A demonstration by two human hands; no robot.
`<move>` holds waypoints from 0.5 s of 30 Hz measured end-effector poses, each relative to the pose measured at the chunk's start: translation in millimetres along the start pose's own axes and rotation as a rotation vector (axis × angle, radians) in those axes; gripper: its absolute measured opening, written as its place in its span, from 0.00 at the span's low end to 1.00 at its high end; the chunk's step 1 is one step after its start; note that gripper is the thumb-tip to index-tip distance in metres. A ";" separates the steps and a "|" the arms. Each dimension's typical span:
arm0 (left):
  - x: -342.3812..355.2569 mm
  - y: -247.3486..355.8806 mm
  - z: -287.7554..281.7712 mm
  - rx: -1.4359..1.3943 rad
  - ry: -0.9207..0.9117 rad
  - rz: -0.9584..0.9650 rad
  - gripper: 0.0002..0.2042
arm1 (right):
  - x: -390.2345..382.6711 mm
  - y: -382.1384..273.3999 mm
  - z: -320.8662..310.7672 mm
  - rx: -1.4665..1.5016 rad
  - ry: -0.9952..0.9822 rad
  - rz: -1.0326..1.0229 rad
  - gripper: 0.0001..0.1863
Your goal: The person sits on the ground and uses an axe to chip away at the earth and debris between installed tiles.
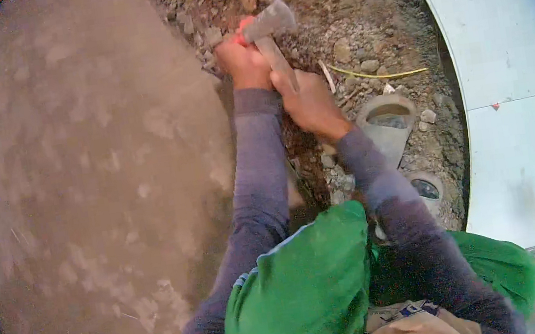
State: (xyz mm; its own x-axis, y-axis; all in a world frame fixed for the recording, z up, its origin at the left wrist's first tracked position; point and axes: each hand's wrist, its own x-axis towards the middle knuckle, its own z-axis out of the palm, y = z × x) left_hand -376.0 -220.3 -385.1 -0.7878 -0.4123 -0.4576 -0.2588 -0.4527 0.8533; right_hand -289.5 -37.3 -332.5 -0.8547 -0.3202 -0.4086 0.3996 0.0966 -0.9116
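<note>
My right hand (306,103) is closed round the wooden handle of a hammer (276,56). The hammer's grey metal head is just over my left hand (243,64), which is closed on a bright red object (244,25), mostly hidden behind the fingers and hammer head; I cannot make out what it is. Both hands are close together at the edge of a dusty concrete slab (95,157), above broken rubble and soil (352,39).
Grey slide sandals (387,140) lie on the rubble to the right, by a thin yellow strip (391,74). Pale panels (503,45) line the right side. My green-clothed knee (294,286) fills the lower middle.
</note>
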 end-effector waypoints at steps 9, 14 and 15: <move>-11.5 12.4 -17.8 -0.016 0.300 0.155 0.10 | 3.0 -71.7 -99.3 0.496 0.333 -0.229 0.22; -29.3 -11.6 -2.3 -0.108 0.348 0.002 0.09 | 8.2 14.7 13.7 -0.107 0.091 -0.178 0.24; -26.6 -13.0 4.8 -0.145 0.321 -0.027 0.10 | 22.5 23.5 1.8 -0.163 0.201 -0.394 0.25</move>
State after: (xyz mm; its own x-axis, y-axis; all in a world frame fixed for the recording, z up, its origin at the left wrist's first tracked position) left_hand -354.3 -199.6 -382.7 -0.5602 -0.6154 -0.5545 -0.1767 -0.5652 0.8058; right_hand -298.7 -43.9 -363.1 -0.9844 -0.1751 -0.0156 -0.0122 0.1564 -0.9876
